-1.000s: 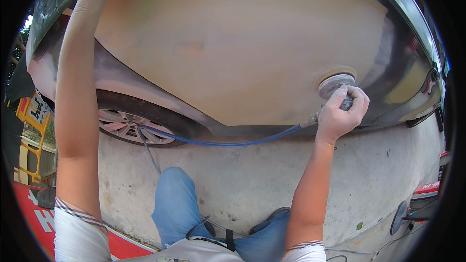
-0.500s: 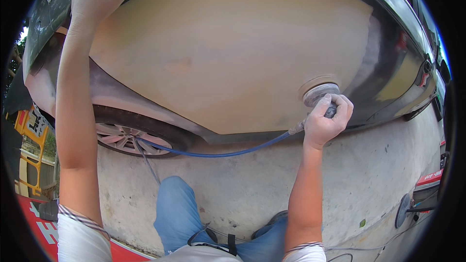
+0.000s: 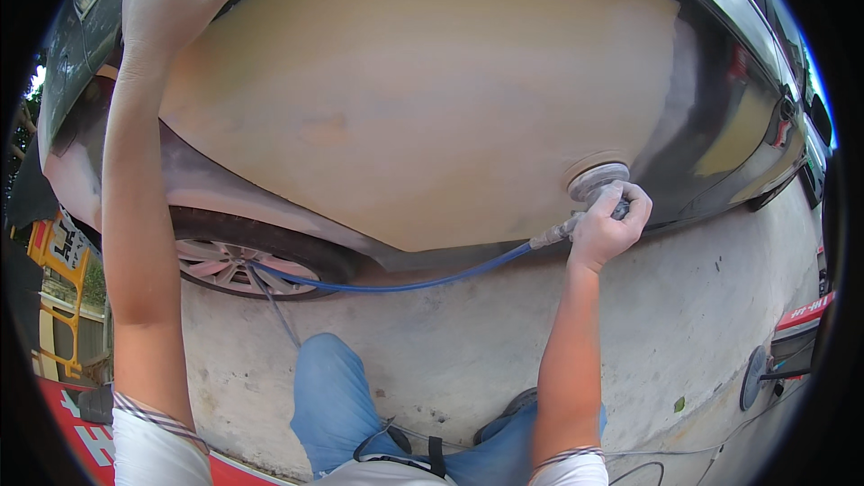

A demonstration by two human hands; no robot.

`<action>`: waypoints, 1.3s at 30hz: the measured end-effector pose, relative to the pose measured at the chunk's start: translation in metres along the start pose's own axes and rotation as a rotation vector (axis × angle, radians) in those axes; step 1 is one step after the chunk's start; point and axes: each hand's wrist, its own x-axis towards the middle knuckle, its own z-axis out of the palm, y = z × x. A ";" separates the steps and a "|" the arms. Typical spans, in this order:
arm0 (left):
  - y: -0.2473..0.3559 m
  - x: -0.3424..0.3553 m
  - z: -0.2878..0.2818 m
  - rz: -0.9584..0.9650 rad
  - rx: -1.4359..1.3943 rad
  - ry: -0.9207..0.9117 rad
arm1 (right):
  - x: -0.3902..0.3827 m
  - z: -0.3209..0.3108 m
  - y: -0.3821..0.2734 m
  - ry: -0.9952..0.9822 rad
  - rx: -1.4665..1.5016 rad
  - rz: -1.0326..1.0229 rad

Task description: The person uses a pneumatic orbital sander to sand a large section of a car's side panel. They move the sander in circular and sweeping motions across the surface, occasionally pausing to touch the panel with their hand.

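Note:
My right hand (image 3: 612,225) is wrapped round a dusty air sander (image 3: 600,182), whose round pad sits against the lower right of a car door panel (image 3: 405,99). The panel is coated in tan-beige, sanded filler with pale dusty patches. From the sander's fitting a blue air hose (image 3: 414,286) sags leftward past the wheel. At the upper left my left hand (image 3: 175,4) leans on the car's dark upper edge, thumb stretched out and apart; its other fingertips are cut off by the picture's edge. Pale dust covers both hands.
A car wheel (image 3: 243,256) stands below the panel on the left. An orange-yellow barrier (image 3: 67,306) and a red board with white marks (image 3: 85,427) are at the far left. On the concrete floor at the right, a dark disc-shaped tool (image 3: 754,378) lies beside cables.
My right hand and the sander have shifted slightly down and right over the panel's lower right. My left hand keeps its place on the car; the whole view has tilted a little.

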 end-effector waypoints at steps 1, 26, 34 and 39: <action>-0.001 0.000 0.002 0.010 0.027 0.015 | 0.010 -0.002 0.006 0.043 0.000 0.203; 0.026 0.003 -0.018 -0.051 -0.050 -0.078 | -0.095 0.005 -0.001 -0.127 0.042 -0.185; 0.029 0.001 -0.017 -0.042 -0.041 -0.021 | -0.098 0.000 0.069 0.003 -0.014 0.216; 0.031 0.001 -0.017 -0.031 -0.037 0.008 | -0.094 0.002 0.061 0.022 -0.003 0.208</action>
